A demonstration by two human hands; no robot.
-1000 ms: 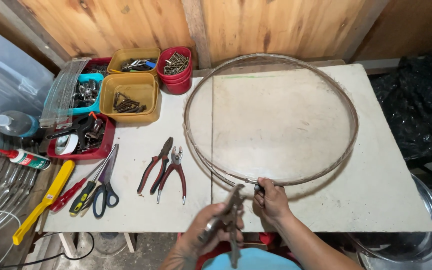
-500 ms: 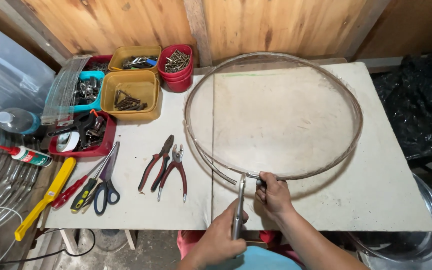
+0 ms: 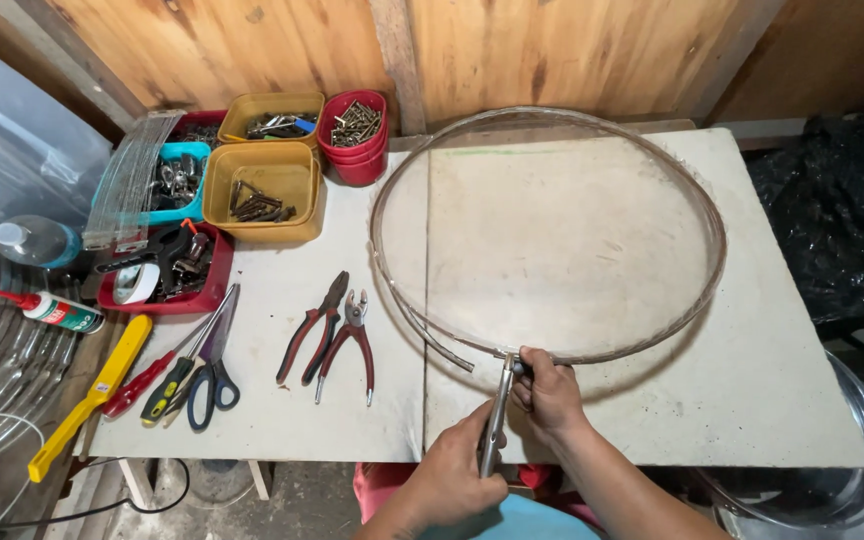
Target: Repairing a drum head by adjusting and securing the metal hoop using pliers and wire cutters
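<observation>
Fingers of the left hand [image 3: 449,478] are wrapping tightly around metal pliers [image 3: 495,417], biting the wire hoop [image 3: 714,226]. The right hand [image 3: 549,392] is pinching the hoop beside them.

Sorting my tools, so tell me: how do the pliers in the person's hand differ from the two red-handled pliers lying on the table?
The held pliers look bare metal, stand nearly upright in the left hand, and their tip grips the wire hoop beside the right hand. The red-handled pliers have coated grips, lie flat side by side, handles spread, touching no hand. Both kinds are slim, long-handled hand tools.
</observation>
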